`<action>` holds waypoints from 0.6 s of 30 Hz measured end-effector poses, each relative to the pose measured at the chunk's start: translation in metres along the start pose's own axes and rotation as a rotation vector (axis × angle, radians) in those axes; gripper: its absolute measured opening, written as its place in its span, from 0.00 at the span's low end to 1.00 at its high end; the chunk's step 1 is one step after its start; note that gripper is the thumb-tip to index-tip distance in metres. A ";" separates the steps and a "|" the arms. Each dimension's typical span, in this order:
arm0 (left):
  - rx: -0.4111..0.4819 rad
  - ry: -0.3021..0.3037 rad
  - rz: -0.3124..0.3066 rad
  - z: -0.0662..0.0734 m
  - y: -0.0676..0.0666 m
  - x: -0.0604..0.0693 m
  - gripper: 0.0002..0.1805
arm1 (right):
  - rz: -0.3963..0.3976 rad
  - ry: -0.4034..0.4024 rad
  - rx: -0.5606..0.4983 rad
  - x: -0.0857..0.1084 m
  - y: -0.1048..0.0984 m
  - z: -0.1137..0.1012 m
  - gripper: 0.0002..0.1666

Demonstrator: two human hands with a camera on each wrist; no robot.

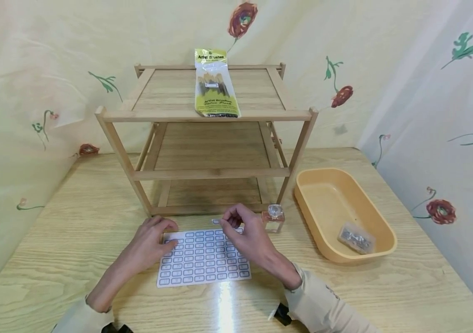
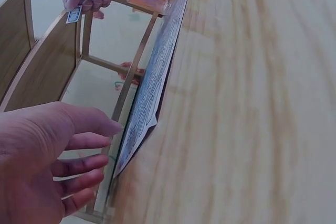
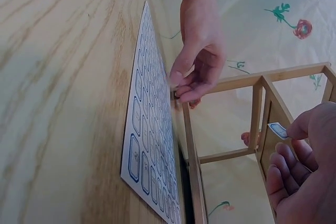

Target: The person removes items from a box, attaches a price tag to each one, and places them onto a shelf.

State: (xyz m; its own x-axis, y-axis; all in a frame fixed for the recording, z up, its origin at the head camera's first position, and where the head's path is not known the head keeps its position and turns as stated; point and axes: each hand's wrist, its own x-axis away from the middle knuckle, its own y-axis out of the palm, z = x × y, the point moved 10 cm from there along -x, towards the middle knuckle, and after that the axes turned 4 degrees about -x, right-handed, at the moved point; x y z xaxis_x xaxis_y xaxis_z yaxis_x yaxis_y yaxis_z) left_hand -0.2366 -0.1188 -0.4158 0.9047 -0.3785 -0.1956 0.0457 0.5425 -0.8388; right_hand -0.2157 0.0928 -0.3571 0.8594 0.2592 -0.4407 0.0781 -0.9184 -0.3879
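A white sheet of blue-bordered label stickers (image 1: 203, 264) lies on the table between the hands. My right hand (image 1: 248, 235) pinches a single label sticker (image 3: 277, 130) between thumb and fingertips, raised off the sheet near its far edge. The label juts out from the fingertips. My left hand (image 1: 148, 239) is at the sheet's upper left corner, its fingers loosely bent and the thumb over the edge; whether it touches the sheet I cannot tell. Just right of my right hand stands a small glass bottle (image 1: 273, 220) with pinkish liquid and a clear cap.
Behind the sheet stands a three-tier wooden rack (image 1: 211, 174). A pack of artist brushes (image 1: 216, 95) with a small white label on it leans on the top shelf. To the right, a yellow-orange basin (image 1: 317, 194) holds a clear box of small metal pieces (image 1: 356, 238).
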 end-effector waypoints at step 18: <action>0.376 0.201 0.058 0.063 -0.012 -0.022 0.02 | 0.009 -0.005 -0.031 0.000 -0.002 0.002 0.06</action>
State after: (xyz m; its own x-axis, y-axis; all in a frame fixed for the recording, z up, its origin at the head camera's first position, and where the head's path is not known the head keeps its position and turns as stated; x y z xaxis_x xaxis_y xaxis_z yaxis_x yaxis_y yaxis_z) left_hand -0.2302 -0.0701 -0.3698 0.8117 -0.4577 -0.3628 0.1824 0.7888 -0.5870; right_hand -0.2169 0.0951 -0.3585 0.8579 0.2518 -0.4479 0.0859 -0.9297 -0.3583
